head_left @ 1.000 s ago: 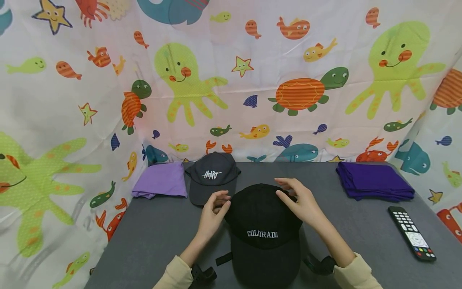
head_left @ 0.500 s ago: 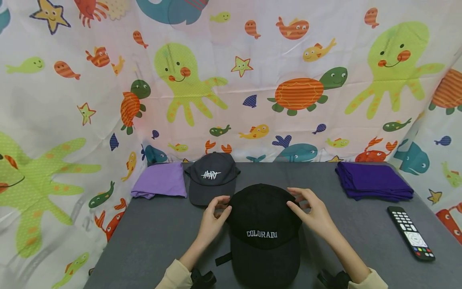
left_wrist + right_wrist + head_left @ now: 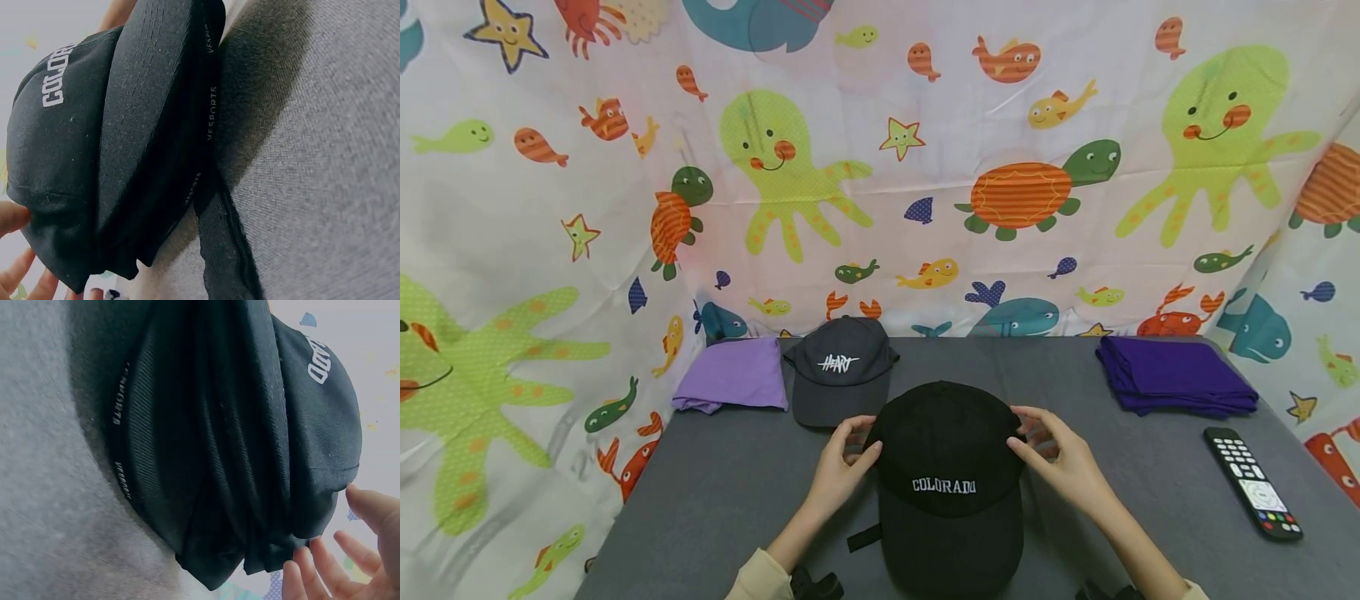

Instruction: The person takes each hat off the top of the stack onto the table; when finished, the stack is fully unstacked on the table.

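Note:
A black baseball cap [image 3: 951,492] with white COLORADO lettering lies on the grey table, its brim toward me. At the left side of its crown, my left hand [image 3: 842,460] pinches the edge, thumb in front and fingers behind. My right hand [image 3: 1063,457] has its thumb and curled fingers at the opposite edge. In the left wrist view, a loose strap [image 3: 228,244] hangs from the cap's underside onto the table. Dark layers of the cap [image 3: 244,425] and a band with small print show in the right wrist view.
A dark grey cap [image 3: 842,371] with HEART lettering sits behind my left hand. Beside it lies a folded lilac cloth [image 3: 733,375]. A folded purple cloth [image 3: 1176,375] and a black remote control [image 3: 1253,483] lie at the right. A patterned curtain [image 3: 887,75] surrounds the table [image 3: 722,492].
My right hand has moved right and down from the top of the crown to its right edge. The left hand has lowered slightly along the left edge. The cap stays in place.

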A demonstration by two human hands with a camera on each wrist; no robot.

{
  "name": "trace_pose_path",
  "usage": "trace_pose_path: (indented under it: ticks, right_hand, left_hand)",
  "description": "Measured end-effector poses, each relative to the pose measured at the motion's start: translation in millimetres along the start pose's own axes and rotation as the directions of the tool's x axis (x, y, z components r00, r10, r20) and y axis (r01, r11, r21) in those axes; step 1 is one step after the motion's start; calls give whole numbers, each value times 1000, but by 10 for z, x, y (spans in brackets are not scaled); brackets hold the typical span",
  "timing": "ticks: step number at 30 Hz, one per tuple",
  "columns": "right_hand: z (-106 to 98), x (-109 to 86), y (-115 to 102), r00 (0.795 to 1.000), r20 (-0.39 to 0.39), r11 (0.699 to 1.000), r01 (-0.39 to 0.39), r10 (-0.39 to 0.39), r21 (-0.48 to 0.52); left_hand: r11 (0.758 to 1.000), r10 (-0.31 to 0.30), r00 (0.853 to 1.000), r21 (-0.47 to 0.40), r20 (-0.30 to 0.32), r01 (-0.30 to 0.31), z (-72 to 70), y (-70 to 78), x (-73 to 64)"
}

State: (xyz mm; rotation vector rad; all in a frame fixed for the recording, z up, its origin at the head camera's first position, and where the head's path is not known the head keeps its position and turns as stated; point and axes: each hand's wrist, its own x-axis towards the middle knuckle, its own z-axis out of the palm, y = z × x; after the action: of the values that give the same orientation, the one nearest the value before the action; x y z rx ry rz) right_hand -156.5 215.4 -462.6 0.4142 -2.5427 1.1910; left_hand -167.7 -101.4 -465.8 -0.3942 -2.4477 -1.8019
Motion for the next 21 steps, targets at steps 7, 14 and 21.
trace_pose_path:
  ticks: [7,14,21]
  right_hand:
    - [19,-57,31,996,81,998,-29,24,64]
    - [37,-118,56,986,166,990,9,-32,140]
    - [110,-159,28,987,122,989,90,-104,114]
  left_hand:
    - [998,-36,998,-44,55,38,-40,-61,1]
    - [995,-52,983,-78,176,67,-70,-163,5]
    - [990,-11,984,-134,179,36,-34,-177,1]
